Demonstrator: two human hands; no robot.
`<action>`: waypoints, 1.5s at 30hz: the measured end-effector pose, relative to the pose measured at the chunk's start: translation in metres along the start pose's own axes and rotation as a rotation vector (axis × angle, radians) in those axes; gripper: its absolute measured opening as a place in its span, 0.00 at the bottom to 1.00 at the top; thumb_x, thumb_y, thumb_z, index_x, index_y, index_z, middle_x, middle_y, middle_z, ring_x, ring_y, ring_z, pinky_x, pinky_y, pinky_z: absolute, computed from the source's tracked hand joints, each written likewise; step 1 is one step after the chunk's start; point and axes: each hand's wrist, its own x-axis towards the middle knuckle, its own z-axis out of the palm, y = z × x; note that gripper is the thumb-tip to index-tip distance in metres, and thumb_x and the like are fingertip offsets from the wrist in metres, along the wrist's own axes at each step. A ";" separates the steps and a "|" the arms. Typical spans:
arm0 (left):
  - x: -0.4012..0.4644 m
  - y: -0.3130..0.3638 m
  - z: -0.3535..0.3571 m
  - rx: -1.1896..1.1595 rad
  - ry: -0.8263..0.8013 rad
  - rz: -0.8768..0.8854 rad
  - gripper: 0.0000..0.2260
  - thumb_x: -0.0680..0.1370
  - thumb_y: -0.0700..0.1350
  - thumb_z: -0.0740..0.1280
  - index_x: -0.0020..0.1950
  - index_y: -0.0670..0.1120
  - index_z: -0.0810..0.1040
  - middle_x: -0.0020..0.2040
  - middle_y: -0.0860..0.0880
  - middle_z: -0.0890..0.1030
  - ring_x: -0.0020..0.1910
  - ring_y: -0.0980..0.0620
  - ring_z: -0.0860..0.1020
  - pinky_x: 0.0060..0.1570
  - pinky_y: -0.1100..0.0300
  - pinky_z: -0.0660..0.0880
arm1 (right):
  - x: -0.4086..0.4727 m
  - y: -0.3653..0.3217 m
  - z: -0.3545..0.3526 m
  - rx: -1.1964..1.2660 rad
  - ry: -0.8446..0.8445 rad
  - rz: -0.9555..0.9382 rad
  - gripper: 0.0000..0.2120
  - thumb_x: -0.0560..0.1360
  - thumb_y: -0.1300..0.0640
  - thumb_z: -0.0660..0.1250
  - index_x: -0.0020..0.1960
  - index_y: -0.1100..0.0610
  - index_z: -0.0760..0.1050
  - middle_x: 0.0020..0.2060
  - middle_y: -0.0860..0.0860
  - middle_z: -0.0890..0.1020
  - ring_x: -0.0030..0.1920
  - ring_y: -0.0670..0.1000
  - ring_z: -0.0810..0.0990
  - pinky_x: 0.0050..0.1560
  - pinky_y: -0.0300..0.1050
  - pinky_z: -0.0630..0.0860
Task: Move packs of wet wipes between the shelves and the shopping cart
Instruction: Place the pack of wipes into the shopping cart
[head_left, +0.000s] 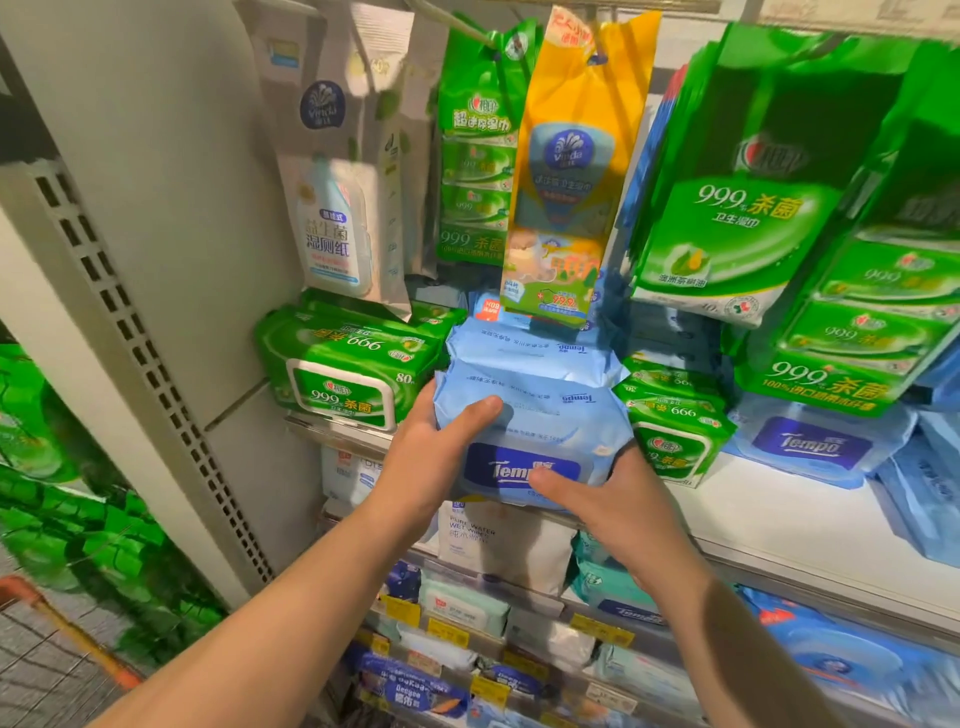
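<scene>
A light blue Tempo wet wipes pack (540, 415) with a dark blue lid sits at the front edge of the white shelf (769, 509). A second blue pack (524, 348) lies right behind it. My left hand (441, 457) grips the pack's left end, thumb across its top. My right hand (608, 499) holds its right front corner, thumb on the lid. The shopping cart (62, 634) shows at the bottom left, with an orange rim and wire mesh.
Green 999 wipe packs (343, 364) lie left of the blue pack and smaller green ones (675, 426) right. Another Tempo pack (810, 441) rests further right. Green and yellow bags (576, 171) hang above. Lower shelves (498, 623) hold more packs. A grey perforated upright (156, 364) stands left.
</scene>
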 end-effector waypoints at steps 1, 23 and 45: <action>0.001 0.000 0.000 -0.010 -0.014 -0.006 0.12 0.76 0.50 0.74 0.57 0.61 0.78 0.48 0.55 0.86 0.40 0.55 0.86 0.30 0.55 0.81 | 0.001 -0.001 0.000 -0.011 -0.006 -0.007 0.24 0.70 0.60 0.80 0.59 0.42 0.75 0.47 0.34 0.85 0.44 0.32 0.83 0.38 0.23 0.73; 0.025 -0.003 -0.020 0.206 -0.338 0.127 0.39 0.66 0.37 0.83 0.73 0.45 0.71 0.63 0.48 0.84 0.62 0.48 0.83 0.61 0.49 0.80 | 0.019 0.004 0.008 0.181 -0.050 -0.053 0.30 0.69 0.70 0.77 0.67 0.51 0.75 0.58 0.49 0.86 0.58 0.52 0.85 0.59 0.53 0.81; -0.062 0.043 -0.030 0.108 -0.383 0.187 0.35 0.68 0.34 0.81 0.72 0.44 0.72 0.62 0.46 0.85 0.61 0.46 0.83 0.60 0.49 0.81 | -0.071 -0.056 0.018 0.086 0.113 -0.213 0.30 0.66 0.60 0.81 0.64 0.49 0.76 0.54 0.43 0.86 0.53 0.45 0.86 0.50 0.40 0.82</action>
